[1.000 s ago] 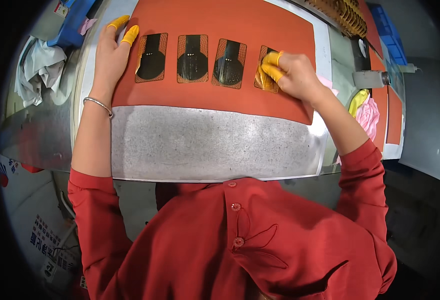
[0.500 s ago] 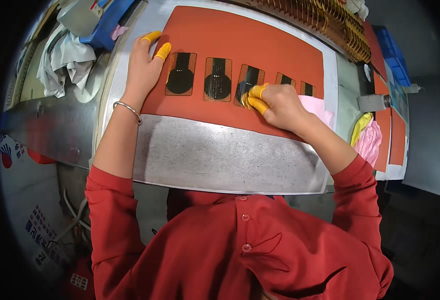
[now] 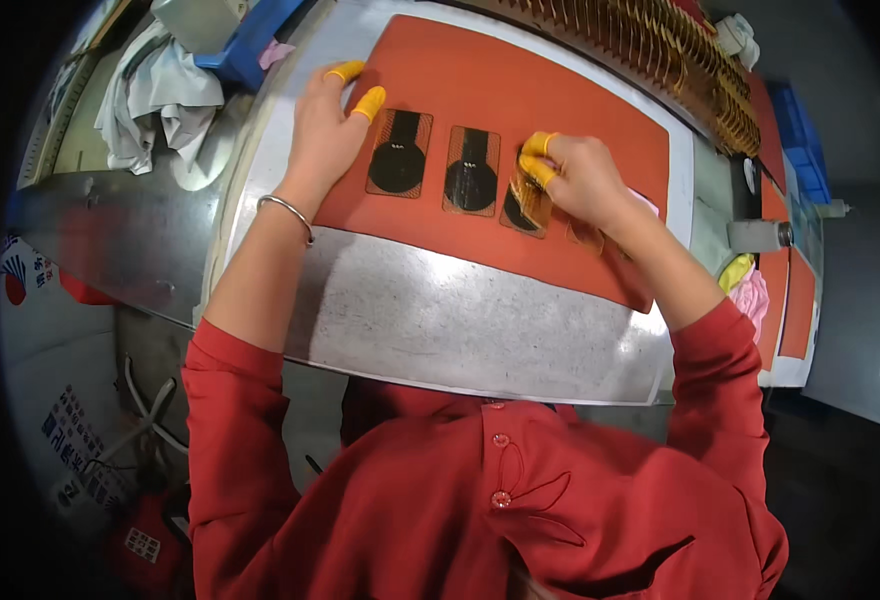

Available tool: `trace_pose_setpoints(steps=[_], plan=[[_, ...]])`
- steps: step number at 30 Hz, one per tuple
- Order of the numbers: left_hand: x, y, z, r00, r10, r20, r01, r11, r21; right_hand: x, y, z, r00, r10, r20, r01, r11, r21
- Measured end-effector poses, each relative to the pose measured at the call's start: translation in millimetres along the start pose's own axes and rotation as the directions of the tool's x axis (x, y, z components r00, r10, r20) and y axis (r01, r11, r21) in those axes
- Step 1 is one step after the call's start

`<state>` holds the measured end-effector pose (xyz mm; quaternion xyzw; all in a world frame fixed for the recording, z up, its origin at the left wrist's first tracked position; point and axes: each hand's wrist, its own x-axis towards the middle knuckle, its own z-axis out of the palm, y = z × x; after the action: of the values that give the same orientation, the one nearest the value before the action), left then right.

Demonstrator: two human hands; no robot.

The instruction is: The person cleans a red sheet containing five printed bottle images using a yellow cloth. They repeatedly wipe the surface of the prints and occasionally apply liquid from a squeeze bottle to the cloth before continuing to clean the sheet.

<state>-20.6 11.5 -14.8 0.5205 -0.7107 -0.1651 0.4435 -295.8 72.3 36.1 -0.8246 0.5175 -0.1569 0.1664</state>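
Note:
On an orange-red mat (image 3: 520, 80) lies a row of thin rectangular panels with a black shape on a gold-patterned ground. The leftmost panel (image 3: 398, 153) and the second panel (image 3: 472, 170) show whole. My right hand (image 3: 590, 180), wearing yellow finger cots, pinches a thin gold-patterned piece (image 3: 532, 203) tilted over the third panel (image 3: 513, 213). Whether that piece is a separate sheet is unclear. Farther right, panels are mostly covered by this hand. My left hand (image 3: 322, 125) lies at the mat's left edge, its cot-covered thumb and forefinger apart, holding nothing.
A rack of gold-coloured pieces (image 3: 650, 50) runs along the far edge. At left are a white cloth (image 3: 155, 100) and a blue bin (image 3: 250, 50). A grey bottle (image 3: 758, 236), pink cloth (image 3: 748, 300) and blue tray (image 3: 798, 140) lie right. Bare metal (image 3: 460, 320) fronts the mat.
The view has shifted and tilted slightly. My right hand has moved up over the third panel, with more of the gold-patterned piece showing under its fingers. My left hand stays at the mat's edge.

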Motion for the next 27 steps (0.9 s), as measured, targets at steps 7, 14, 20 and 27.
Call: trace_pose_setpoints(steps=[7,14,20,27], plan=[[3,3,1,0.999,-0.003,0.052,-0.001,0.997,0.076,38,-17,12,0.997,0.018,0.071,-0.018,1.000,0.006],[2,3,3,0.999,-0.043,-0.010,0.043,0.999,-0.006,20,-35,29,0.951,-0.302,0.071,0.305,0.951,-0.040],[-1,0,3,0.994,-0.066,-0.082,0.056,0.991,-0.120,48,-55,38,0.945,-0.319,0.073,0.323,0.945,-0.055],[3,3,1,0.994,-0.106,-0.003,0.102,0.964,-0.245,71,-82,56,0.964,-0.254,0.073,0.255,0.967,-0.011]])
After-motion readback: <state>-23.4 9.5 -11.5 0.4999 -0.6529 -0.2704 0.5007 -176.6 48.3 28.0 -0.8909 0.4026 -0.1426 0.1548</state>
